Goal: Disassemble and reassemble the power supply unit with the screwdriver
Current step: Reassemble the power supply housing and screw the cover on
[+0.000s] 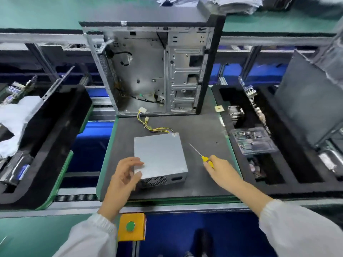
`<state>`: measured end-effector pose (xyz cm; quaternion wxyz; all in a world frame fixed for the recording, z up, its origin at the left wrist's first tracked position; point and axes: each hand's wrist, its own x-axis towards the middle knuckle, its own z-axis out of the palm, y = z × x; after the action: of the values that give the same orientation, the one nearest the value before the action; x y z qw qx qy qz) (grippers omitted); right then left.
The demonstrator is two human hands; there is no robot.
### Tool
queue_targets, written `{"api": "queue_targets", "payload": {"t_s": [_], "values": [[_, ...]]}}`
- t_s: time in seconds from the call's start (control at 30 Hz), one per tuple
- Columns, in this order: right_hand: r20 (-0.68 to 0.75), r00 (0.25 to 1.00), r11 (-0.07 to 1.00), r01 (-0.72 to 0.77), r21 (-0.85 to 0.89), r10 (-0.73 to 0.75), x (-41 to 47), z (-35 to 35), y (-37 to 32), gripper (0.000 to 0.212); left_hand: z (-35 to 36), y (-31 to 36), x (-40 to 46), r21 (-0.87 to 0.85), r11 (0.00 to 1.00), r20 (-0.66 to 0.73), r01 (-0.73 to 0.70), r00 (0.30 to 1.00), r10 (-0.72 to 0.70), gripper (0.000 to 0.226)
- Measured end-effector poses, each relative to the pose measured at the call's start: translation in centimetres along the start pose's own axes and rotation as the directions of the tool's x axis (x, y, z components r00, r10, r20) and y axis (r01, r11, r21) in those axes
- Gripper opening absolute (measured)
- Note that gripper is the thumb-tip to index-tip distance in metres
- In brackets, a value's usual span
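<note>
Left grip (128, 175) spread at power supply unit's (160, 158) near-left corner, mid-tabletop (204, 127); right grip (220, 168) pinching screwdriver (201, 154).

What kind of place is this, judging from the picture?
Probably a computer assembly or repair line in a factory: an open computer case stands on a work pallet, roller conveyor rails run alongside, and foam trays hold parts.
</note>
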<state>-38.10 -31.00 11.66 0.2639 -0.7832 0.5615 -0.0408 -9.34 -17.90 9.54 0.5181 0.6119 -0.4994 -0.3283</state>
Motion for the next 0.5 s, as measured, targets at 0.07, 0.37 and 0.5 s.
{"api": "queue_targets", "payload": {"t_s": [0.07,0.37,0.5], "values": [[-0.013,0.999,0.999,0.036,-0.023,-0.037,2.2,1.4,0.3,0.027,-0.3,0.1,0.4,0.043,0.999,0.024,0.025,0.999,-0.026,0.033],[0.039,0.953,0.872,0.290,-0.394,-0.300,6.8,2.2,1.2,0.041,0.5,2.8,2.9,0.369,0.926,-0.007,0.085,0.996,-0.089,0.028],[-0.183,0.964,0.976,0.208,0.061,-0.194,10.6,-2.6,5.4,0.023,3.0,4.7,7.2,0.575,0.818,-0.097,0.011,0.994,0.055,0.019]]}}
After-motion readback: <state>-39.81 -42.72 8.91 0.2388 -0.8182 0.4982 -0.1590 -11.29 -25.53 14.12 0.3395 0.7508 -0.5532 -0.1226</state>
